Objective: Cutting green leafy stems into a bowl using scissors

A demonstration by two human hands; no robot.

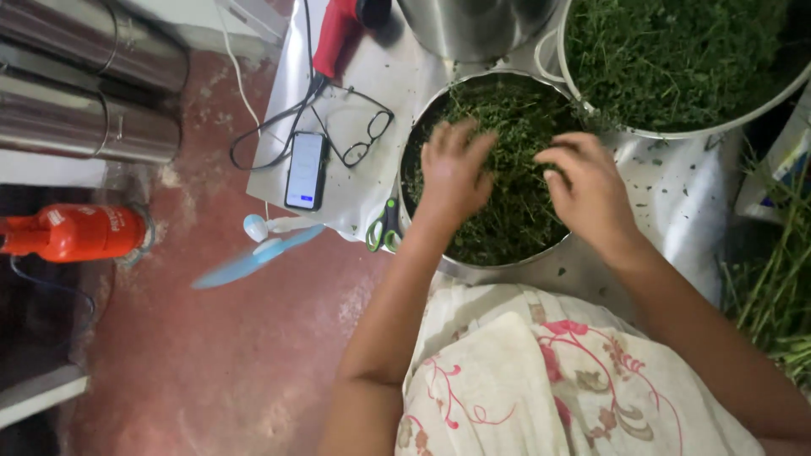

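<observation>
A round metal bowl [473, 272] in front of me is full of chopped green leaves [507, 211]. My left hand [452, 169] rests palm down on the greens at the bowl's left side, fingers spread. My right hand [587, 190] is over the right side of the same bowl, fingers curled down into the leaves; whether it grips any is hidden. A second, larger white-rimmed basin [676, 133] heaped with green stems stands at the back right.
Green-handled scissors [384, 228] lie left of the bowl on a white sheet [355, 194], with a phone [306, 171], eyeglasses [363, 139] and a red tool [336, 34]. A blue hand fan [253, 257] and a red cylinder [72, 232] lie on the red floor. Loose stems [773, 287] are at right.
</observation>
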